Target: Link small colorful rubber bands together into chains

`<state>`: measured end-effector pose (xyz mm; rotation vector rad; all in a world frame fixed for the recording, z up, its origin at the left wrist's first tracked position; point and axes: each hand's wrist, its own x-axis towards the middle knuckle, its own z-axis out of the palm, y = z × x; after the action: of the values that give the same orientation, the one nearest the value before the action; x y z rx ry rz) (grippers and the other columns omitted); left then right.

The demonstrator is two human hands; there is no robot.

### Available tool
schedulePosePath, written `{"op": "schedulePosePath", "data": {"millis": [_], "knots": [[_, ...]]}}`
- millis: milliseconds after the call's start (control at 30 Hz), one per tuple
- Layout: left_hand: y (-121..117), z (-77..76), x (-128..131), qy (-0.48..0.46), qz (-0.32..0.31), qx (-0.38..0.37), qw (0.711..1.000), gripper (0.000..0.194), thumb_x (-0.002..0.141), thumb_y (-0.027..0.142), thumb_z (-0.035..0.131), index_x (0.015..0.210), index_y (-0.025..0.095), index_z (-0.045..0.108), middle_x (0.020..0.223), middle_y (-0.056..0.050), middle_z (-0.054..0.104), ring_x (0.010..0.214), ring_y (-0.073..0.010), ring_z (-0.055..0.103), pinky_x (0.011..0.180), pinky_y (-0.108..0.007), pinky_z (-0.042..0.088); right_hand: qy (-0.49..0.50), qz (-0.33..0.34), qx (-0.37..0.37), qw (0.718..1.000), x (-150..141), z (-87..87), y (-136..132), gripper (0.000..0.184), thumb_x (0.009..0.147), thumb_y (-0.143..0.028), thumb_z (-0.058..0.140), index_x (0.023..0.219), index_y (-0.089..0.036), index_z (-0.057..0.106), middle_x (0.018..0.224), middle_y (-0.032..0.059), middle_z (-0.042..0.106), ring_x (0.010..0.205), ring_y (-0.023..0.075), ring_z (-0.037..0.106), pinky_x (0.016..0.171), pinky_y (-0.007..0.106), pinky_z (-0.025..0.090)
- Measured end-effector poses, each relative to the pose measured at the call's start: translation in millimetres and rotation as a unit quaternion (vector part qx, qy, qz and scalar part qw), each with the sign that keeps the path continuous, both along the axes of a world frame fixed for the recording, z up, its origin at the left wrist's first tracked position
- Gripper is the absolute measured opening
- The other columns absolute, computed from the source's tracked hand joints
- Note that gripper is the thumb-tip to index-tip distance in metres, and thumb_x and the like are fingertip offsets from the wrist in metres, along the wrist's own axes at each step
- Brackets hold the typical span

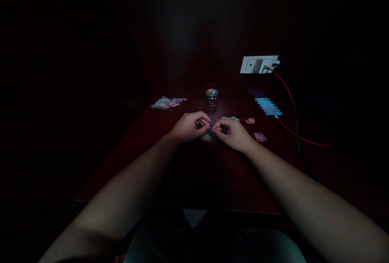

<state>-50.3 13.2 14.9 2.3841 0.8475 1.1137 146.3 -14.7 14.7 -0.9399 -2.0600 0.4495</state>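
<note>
Both my hands meet over the middle of the dark red table. My left hand (194, 125) pinches one end of a thin, pale hair elastic (210, 128), and my right hand (228, 130) pinches the other end. Just below the fingertips lies a small pile of pale yellowish elastics (206, 137). Green elastics (235, 118) show partly behind my right hand. Further right are peach elastics (250, 120) and a bundle of pink-purple ones (260, 137). A mixed heap of coloured elastics (167, 103) sits at the back left.
A small clear lidded jar (212, 97) stands at the back middle. On the right lies a phone with a blurred screen (268, 106). Its red cable (284, 82) runs from a white charger (265, 66) in the wall socket (249, 65). The surroundings are very dark.
</note>
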Motion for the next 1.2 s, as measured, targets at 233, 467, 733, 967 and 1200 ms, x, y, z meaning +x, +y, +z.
{"op": "schedulePosePath", "data": {"millis": [233, 467, 733, 967, 1200], "knots": [[1.4, 0.4, -5.2, 0.046, -0.039, -0.053, 0.997, 0.028, 0.075, 0.016, 0.061, 0.103, 0.018, 0.061, 0.085, -0.003, 0.072, 0.075, -0.0124, 0.068, 0.070, -0.025, 0.052, -0.028, -0.003, 0.006, 1.000, 2.0, 0.7, -0.2, 0.009, 0.078, -0.016, 0.057, 0.075, -0.017, 0.065, 0.074, 0.0028, 0.060, 0.068, 0.0136, 0.054, 0.063, 0.027, 0.043], [3.7, -2.7, -8.4, 0.096, -0.057, -0.087, 0.990, 0.032, 0.071, 0.013, 0.062, 0.102, 0.019, 0.063, 0.084, -0.003, 0.073, 0.070, -0.0111, 0.067, 0.060, -0.021, 0.050, 0.002, -0.108, 0.025, 0.994, 10.2, -1.0, 10.2, 0.012, 0.079, -0.019, 0.054, 0.073, -0.016, 0.063, 0.075, 0.0042, 0.065, 0.069, 0.0148, 0.056, 0.064, 0.028, 0.042], [5.7, -4.0, -9.2, 0.101, -0.042, -0.056, 0.992, 0.043, 0.072, 0.011, 0.061, 0.114, 0.021, 0.059, 0.089, -0.002, 0.073, 0.072, -0.0108, 0.068, 0.065, -0.022, 0.052, 0.003, -0.098, 0.008, 0.995, 8.2, -1.4, 8.1, 0.012, 0.079, -0.020, 0.053, 0.073, -0.016, 0.063, 0.072, 0.0024, 0.062, 0.063, 0.0125, 0.053, 0.058, 0.026, 0.040], [7.7, -3.6, -11.2, 0.088, 0.000, -0.043, 0.995, 0.047, 0.074, 0.008, 0.054, 0.119, 0.021, 0.057, 0.100, -0.003, 0.072, 0.082, -0.0118, 0.068, 0.073, -0.023, 0.053, 0.003, -0.103, 0.009, 0.995, 8.5, -2.4, 9.5, 0.012, 0.077, -0.019, 0.054, 0.072, -0.016, 0.064, 0.072, 0.0029, 0.063, 0.064, 0.0129, 0.054, 0.058, 0.025, 0.040], [16.8, -3.5, -20.2, 0.080, 0.086, -0.016, 0.993, 0.034, 0.078, 0.012, 0.052, 0.110, 0.021, 0.061, 0.096, -0.003, 0.071, 0.082, -0.0147, 0.067, 0.077, -0.027, 0.052, 0.003, -0.097, 0.003, 0.995, 8.4, -2.2, 8.8, 0.011, 0.076, -0.016, 0.054, 0.072, -0.016, 0.064, 0.074, 0.0037, 0.065, 0.065, 0.0137, 0.055, 0.060, 0.026, 0.041]]}}
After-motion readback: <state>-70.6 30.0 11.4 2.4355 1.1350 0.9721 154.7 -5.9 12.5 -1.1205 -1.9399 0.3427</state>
